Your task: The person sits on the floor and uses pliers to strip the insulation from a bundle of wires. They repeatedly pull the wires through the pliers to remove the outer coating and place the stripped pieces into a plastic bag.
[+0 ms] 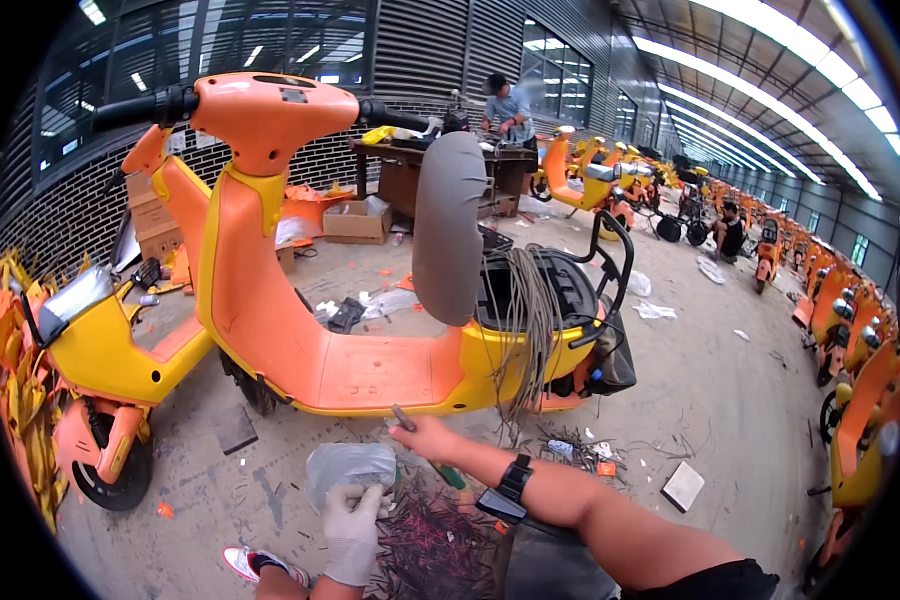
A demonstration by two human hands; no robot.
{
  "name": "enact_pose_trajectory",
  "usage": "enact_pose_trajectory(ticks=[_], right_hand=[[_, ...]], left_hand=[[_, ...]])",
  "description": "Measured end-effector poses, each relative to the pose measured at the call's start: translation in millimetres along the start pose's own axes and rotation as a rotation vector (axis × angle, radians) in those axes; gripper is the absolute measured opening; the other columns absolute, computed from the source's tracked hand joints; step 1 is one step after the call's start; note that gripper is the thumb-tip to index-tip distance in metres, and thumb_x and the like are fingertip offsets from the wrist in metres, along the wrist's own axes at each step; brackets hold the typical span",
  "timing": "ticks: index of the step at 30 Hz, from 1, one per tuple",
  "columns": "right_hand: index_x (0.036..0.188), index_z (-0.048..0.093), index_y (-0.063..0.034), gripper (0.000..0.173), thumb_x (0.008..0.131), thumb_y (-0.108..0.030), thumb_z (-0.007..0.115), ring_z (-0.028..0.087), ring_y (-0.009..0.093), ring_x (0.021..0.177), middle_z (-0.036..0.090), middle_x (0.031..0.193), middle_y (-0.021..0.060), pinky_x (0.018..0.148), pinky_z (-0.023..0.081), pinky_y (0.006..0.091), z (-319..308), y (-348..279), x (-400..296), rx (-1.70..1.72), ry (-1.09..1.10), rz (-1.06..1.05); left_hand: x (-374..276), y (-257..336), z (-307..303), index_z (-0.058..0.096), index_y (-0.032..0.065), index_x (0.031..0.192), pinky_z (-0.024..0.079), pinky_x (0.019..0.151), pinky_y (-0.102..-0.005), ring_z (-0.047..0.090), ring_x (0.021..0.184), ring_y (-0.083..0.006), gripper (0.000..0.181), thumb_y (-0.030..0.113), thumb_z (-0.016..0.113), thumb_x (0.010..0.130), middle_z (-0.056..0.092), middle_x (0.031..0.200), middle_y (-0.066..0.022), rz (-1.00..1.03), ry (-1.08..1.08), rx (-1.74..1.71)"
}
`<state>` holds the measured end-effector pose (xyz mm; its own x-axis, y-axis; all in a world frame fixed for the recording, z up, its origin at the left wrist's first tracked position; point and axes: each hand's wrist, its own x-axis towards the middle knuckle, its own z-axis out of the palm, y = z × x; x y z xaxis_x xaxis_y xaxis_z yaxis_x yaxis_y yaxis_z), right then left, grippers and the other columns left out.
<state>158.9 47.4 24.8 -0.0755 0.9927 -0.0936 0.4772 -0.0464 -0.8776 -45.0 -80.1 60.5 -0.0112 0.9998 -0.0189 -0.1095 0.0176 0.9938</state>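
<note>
An orange and yellow electric scooter (379, 371) stands side-on before me, its grey seat (448, 225) tipped upright. A bundle of thin grey cables or tubes (532, 322) hangs over the edge of its open seat compartment. My right hand (427, 439), bare, is closed around a small dark rod-like tool (403, 418) just below the footboard. My left hand (356, 525), in a pale knit glove, is beside a translucent plastic bag (350, 466); whether its fingers pinch anything is unclear. Under my hands lies a heap of short dark and pinkish strips (439, 532).
A second scooter (120, 360) stands close at the left, near a pile of yellow and orange panels (19, 390). Cardboard boxes (356, 225) and a workbench (506, 161) with a person (510, 112) are behind. Another person (729, 232) squats farther right, near scooter rows.
</note>
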Motion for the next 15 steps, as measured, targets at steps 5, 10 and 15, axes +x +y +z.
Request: enact_pose_trajectory(ticks=[5, 10, 15], right_hand=[[0.078, 0.063, -0.0037, 0.045, 0.095, -0.045, 0.066, 0.054, 0.013, 0.063, 0.059, 0.067, 0.0031, 0.06, 0.046, 0.0327, 30, -6, 7, 0.088, -0.05, -0.057], [0.083, 0.064, -0.0042, 0.037, 0.093, -0.04, 0.069, 0.052, 0.014, 0.061, 0.06, 0.068, 0.0034, 0.059, 0.044, 0.0339, 40, -8, 5, 0.186, -0.076, -0.038], [0.084, 0.064, -0.0046, 0.034, 0.093, -0.037, 0.069, 0.053, 0.014, 0.059, 0.06, 0.068, 0.0032, 0.057, 0.044, 0.0337, 35, 0, 14, 0.22, -0.084, -0.006]], left_hand=[[6, -14, 2, 0.055, -0.0033, 0.096, 0.052, 0.057, -0.0253, 0.064, 0.063, -0.0133, 0.016, 0.008, 0.067, 0.095, 0.068, 0.078, -0.0108, 0.031, 0.059, -0.009], [10, -18, -4, 0.054, -0.0029, 0.096, 0.051, 0.057, -0.0249, 0.064, 0.062, -0.0133, 0.016, 0.008, 0.066, 0.095, 0.067, 0.078, -0.0107, 0.02, 0.106, -0.004], [6, -12, 0, 0.056, -0.0029, 0.097, 0.05, 0.058, -0.0246, 0.062, 0.062, -0.0135, 0.016, 0.01, 0.064, 0.097, 0.068, 0.079, -0.0112, -0.006, 0.094, -0.045]])
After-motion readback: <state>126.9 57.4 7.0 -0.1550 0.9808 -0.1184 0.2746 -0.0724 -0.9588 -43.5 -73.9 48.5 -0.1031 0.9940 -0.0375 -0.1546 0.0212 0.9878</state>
